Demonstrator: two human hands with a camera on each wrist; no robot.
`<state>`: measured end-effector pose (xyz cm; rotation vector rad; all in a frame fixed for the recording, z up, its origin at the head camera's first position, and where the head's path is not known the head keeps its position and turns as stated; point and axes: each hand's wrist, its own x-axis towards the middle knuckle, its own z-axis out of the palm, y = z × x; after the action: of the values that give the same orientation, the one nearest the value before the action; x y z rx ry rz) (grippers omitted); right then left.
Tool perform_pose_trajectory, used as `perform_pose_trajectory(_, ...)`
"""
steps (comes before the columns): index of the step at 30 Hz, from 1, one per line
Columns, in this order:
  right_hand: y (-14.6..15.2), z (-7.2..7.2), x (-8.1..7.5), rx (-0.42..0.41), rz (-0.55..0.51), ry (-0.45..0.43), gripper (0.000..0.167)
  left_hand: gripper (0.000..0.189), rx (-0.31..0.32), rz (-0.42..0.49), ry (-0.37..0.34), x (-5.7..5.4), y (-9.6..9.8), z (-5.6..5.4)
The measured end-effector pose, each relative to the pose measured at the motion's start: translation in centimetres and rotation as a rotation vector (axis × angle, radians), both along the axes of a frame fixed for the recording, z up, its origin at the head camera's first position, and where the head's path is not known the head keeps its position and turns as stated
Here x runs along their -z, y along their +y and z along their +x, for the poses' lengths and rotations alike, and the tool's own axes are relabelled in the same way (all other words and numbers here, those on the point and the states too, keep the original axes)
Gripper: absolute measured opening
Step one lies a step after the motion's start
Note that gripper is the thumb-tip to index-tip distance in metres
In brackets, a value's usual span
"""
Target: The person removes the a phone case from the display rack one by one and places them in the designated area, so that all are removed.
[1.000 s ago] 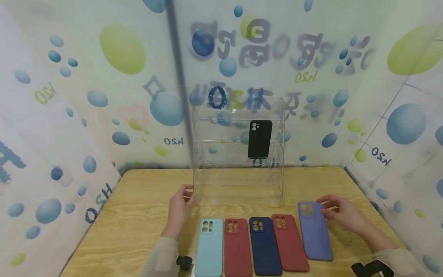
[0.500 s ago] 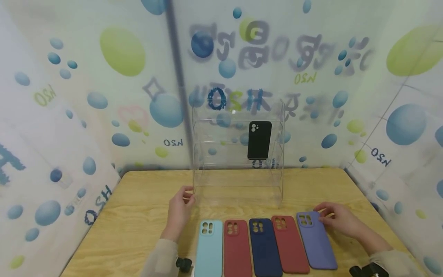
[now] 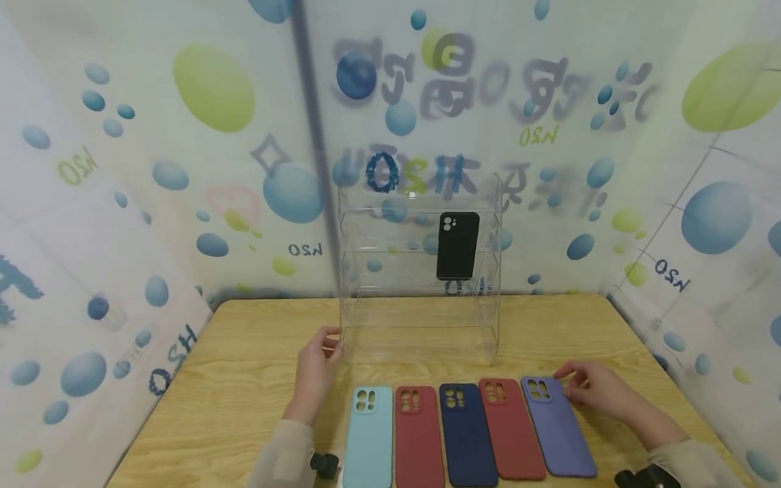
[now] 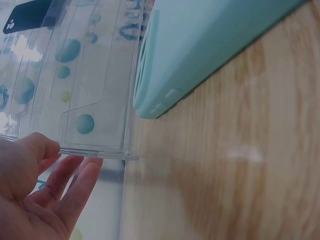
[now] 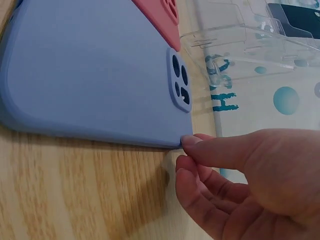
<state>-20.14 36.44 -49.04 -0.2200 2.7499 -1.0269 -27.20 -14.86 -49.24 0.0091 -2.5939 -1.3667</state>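
A clear tiered display rack (image 3: 421,315) stands at the back of the table, with a black phone case (image 3: 457,246) propped upright on one of its upper tiers. My left hand (image 3: 316,366) pinches the lower left side panel of the rack; in the left wrist view the thumb and fingers (image 4: 82,185) lie on either side of that panel. At the right end of a row of phone cases lies a purple phone case (image 3: 558,427). My right hand (image 3: 601,390) pinches its top right corner, with the thumb on the edge (image 5: 182,142) in the right wrist view.
Left of the purple case lie a light blue case (image 3: 369,440), a red case (image 3: 419,440), a dark blue case (image 3: 470,437) and another red case (image 3: 512,430). They rest on the wooden table (image 3: 244,379). A patterned curtain (image 3: 244,169) hangs behind.
My right hand has drawn the purple case toward the near edge, so its top now sits about level with the red case beside it. The left hand has kept its place on the rack.
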Motion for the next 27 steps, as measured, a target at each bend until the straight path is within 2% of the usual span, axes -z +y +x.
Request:
perform_pose_trajectory(10,-0.9,0.1,-0.4,0.017,0.043,0.058,0.022,0.027,0.0,-0.006,-0.006,0.0,0.0,0.0)
perform_pose_trajectory(16,-3.1,0.1,-0.6,0.112,-0.013,0.132,0.035,0.028,0.003,-0.004,-0.004,0.0,0.1,-0.1)
perform_pose_trajectory(20,-4.9,-0.1,-1.4,0.167,-0.083,0.219,0.041,0.027,-0.007,-0.004,0.002,-0.1,0.1,-0.2)
perform_pose_trajectory(27,-7.8,-1.2,-3.7,0.23,-0.186,0.44,0.039,0.026,-0.016,-0.005,0.003,0.3,0.0,-0.1)
